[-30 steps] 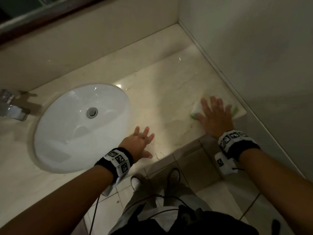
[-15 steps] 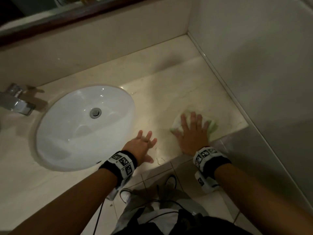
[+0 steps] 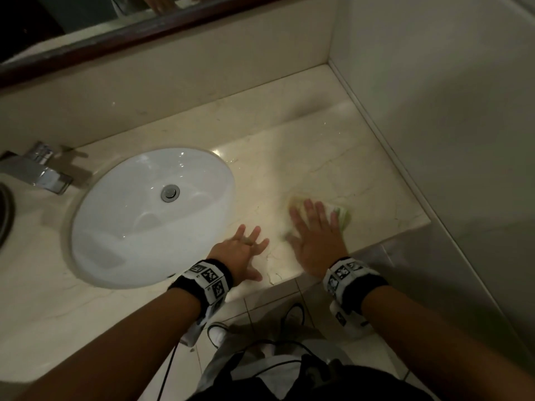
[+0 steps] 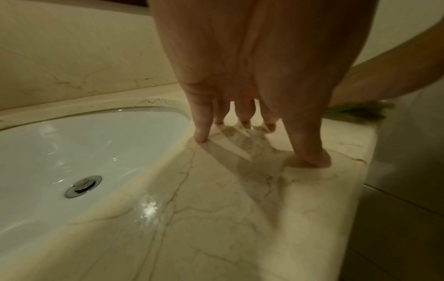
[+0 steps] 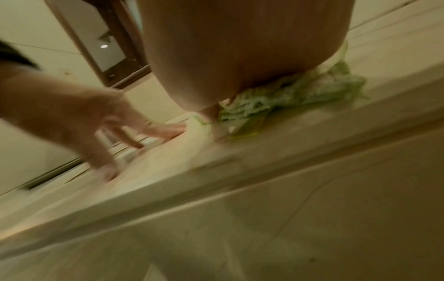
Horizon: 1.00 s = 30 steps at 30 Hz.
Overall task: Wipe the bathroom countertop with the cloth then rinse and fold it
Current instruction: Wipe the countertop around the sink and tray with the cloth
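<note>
Beige marble countertop runs from a white oval sink at the left to a wall corner at the far right, with a chrome faucet at the far left. Right hand lies flat with fingers spread straight, pressing the green-and-white cloth onto the counter near its front edge. Left hand props on straight, splayed fingertips just right of the sink, holding nothing.

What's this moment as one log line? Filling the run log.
phase: wiping | right hand: flat on cloth | left hand: fingertips braced on countertop beside sink
</note>
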Tool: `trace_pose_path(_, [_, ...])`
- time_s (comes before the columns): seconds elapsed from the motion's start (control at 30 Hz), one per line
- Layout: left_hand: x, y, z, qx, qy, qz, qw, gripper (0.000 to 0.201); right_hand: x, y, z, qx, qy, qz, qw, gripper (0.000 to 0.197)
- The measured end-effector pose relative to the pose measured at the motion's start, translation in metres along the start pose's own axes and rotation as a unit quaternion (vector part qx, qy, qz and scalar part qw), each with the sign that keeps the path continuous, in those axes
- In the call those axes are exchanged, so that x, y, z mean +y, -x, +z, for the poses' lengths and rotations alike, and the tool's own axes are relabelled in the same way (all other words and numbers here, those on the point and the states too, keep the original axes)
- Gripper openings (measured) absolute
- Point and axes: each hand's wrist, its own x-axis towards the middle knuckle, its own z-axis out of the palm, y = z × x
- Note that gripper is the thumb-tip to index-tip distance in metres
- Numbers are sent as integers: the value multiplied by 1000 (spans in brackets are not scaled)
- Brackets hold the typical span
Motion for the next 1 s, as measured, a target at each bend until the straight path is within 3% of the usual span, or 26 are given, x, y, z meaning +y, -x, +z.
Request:
trace_pose_path(0.2, [3, 2, -3, -4, -6, -5, 1000, 88, 98, -29, -34, -54, 16, 137, 989, 75])
trace_pose_path(0.3, [4, 0, -7, -9, -13, -8, 1000, 87, 115, -34, -40, -75, 17, 153, 985, 71])
trace_pose_path(0.53, [5, 0, -6, -13, -8, -10, 1000, 85, 67, -30, -28, -53, -24, 211, 976, 71])
trace_pose_path(0.7, [2, 0, -7, -9, -26, 8, 1000, 84, 14, -9, -2, 34, -24, 139, 989, 75])
trace_pose_path(0.87, [0, -1, -4, 17, -43, 24, 999, 82, -34, 12, 20, 6, -13, 80, 997, 75])
trace_pose_path(1.0, [-2, 0, -2, 21, -43, 35, 998, 82, -42, 15, 23, 5, -12, 96, 995, 72])
